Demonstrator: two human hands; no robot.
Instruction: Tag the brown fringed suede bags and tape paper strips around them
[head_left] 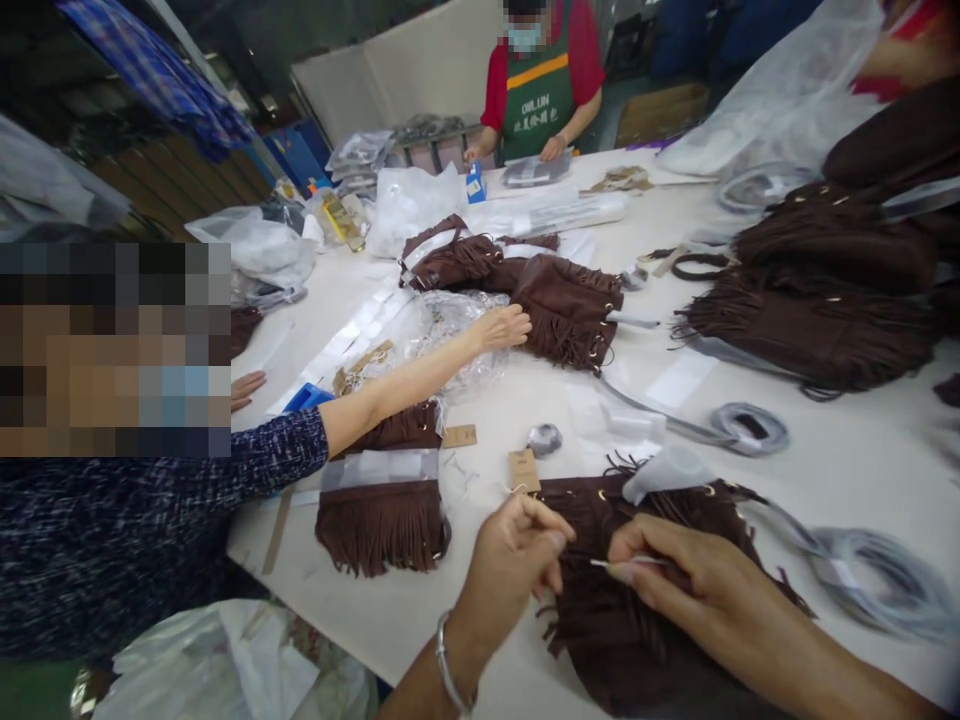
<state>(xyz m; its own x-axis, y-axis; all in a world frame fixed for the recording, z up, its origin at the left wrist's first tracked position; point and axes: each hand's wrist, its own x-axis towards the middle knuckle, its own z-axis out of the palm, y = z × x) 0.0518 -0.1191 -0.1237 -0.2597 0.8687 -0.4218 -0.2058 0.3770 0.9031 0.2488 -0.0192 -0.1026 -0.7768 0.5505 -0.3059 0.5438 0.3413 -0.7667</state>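
Observation:
In front of me a dark brown fringed bag (622, 640) lies on the table, with metal eyelets along its upper edge. My left hand (517, 560) is over its left side, thumb and fingertips pinched; what is between them is too small to make out. Just to the right, my right hand (682, 575) pinches a thin white cord (600, 563) above the fringe. A tan hang tag (523, 470) rests at the bag's upper left corner. White wrapping (664, 473) covers part of the top edge, and a wrapped strap coil (885, 580) lies right of the bag.
At left, a co-worker's arm (405, 385) reaches across to another fringed bag (566, 310). A second brown bag (382, 525) with a white band lies nearer. More bags (817, 300) are piled at right. Across the table (480, 650) stands a person in a green apron (536, 110).

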